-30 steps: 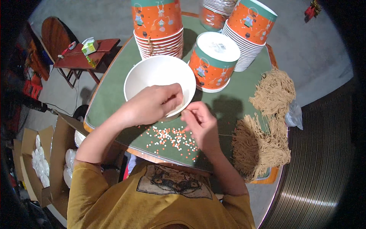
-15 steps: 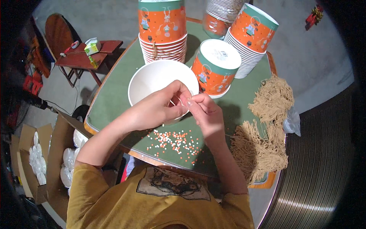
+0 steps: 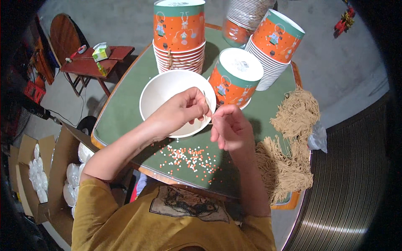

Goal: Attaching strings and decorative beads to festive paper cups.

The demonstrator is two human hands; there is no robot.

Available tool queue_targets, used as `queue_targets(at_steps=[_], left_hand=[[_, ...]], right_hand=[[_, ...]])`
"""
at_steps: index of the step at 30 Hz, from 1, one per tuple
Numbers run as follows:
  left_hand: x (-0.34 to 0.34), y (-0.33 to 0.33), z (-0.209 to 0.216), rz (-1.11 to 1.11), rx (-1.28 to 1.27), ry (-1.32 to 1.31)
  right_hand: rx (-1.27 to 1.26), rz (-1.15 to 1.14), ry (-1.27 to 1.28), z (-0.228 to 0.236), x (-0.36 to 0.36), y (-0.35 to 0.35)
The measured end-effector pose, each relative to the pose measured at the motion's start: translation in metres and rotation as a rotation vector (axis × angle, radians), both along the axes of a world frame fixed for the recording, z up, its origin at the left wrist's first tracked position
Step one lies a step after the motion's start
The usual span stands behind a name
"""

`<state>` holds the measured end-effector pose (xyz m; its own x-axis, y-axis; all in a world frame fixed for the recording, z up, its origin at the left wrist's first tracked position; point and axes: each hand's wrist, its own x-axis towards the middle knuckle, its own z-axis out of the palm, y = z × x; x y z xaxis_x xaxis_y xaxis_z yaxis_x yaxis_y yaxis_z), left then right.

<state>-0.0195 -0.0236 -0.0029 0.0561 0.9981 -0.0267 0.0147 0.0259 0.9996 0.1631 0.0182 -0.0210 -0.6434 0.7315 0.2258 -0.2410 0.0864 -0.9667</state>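
A large paper bucket (image 3: 157, 94) with a white inside lies tipped toward me on the green-covered table. Over its right rim, my left hand (image 3: 186, 109) pinches a thin tan cord (image 3: 204, 97) between thumb and fingers. My right hand (image 3: 231, 126) is just to the right, its thumb and forefinger pinched together at the cord near the rim. The cord's far end is hidden by the fingers. Below the hands, small orange and white paper dots (image 3: 186, 158) are scattered over the cloth.
Upside-down orange and green paper buckets stand stacked at the back left (image 3: 179, 31) and back right (image 3: 274, 37). A shorter bucket stack (image 3: 236, 77) is beside my right hand. Tan cord bundles (image 3: 289, 167) lie on the right edge. Open cartons (image 3: 63, 167) stand at lower left.
My right hand has drawn slightly right and down, away from my left fingertips. The thin cord now shows upright at my left fingers. The view has shifted a little.
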Motion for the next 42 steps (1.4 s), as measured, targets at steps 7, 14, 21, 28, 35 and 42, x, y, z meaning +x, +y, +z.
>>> queue_targets(at_steps=[7, 14, 21, 28, 35, 42], left_hand=[[0.002, 0.003, -0.006, -0.121, 0.038, 0.107], [0.003, 0.0, 0.001, -0.195, -0.008, 0.157], [0.002, 0.0, 0.0, -0.172, -0.047, 0.183], [0.004, 0.001, 0.002, -0.171, -0.057, 0.159], [0.006, 0.003, -0.001, -0.178, -0.032, 0.188], [0.007, 0.003, 0.003, -0.133, -0.054, 0.168]], right_hand=[[0.058, 0.034, -0.188, 0.036, -0.001, 0.023], [-0.135, -0.053, -0.194, 0.019, 0.002, 0.036], [-0.03, -0.173, -0.116, 0.0, 0.022, 0.027], [0.464, -0.209, -0.373, -0.001, 0.034, 0.025], [0.439, -0.212, -0.28, 0.007, 0.024, 0.025], [0.363, -0.274, -0.284, -0.003, 0.012, 0.001]])
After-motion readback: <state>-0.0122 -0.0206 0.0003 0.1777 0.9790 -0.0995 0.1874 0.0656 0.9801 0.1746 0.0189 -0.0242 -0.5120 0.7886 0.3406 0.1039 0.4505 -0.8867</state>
